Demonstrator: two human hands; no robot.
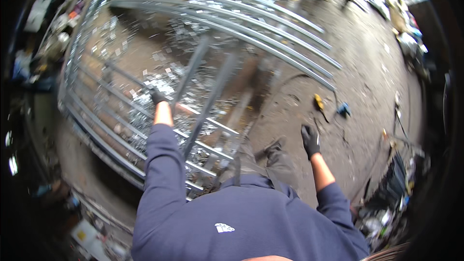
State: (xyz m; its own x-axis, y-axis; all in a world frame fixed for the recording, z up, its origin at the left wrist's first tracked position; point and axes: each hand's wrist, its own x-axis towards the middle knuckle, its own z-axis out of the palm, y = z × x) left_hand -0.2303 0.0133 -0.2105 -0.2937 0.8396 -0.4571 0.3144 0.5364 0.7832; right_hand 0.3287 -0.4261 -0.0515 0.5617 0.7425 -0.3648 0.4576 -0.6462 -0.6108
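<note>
The person stands over a large metal frame (pixel 145 116) of galvanised bars that lies flat on the workshop floor (pixel 357 67), seen from above past a dark blue sweatshirt (pixel 232 212) and grey trousers with a dark shoe (pixel 273 147).

The left hand (pixel 157 96), in a black glove, reaches far forward and down onto the frame. Its grip seems closed on one of the thin cross bars, close to where an upright bar (pixel 193 67) crosses, though blur makes the fingers hard to tell apart. Under and around that hand lies a heap of small shiny metal offcuts (pixel 164 84), scattered between the bars across the brown ground.

The right hand (pixel 310 140), also in a black glove, hangs free at the person's side, well apart from the frame. It holds nothing; its fingers are loosely curled, not pressed together.

The frame fills the left and middle of the view. Its long curved rails (pixel 270 34) sweep from the upper left to the right, and the thinner bars run across them near the person's legs.

On the floor to the right of the frame, near the right hand, lie a yellow tool (pixel 318 101) and a small blue tool (pixel 343 110), with dark cable beside them. Clutter lines the edges of the view on both sides.
</note>
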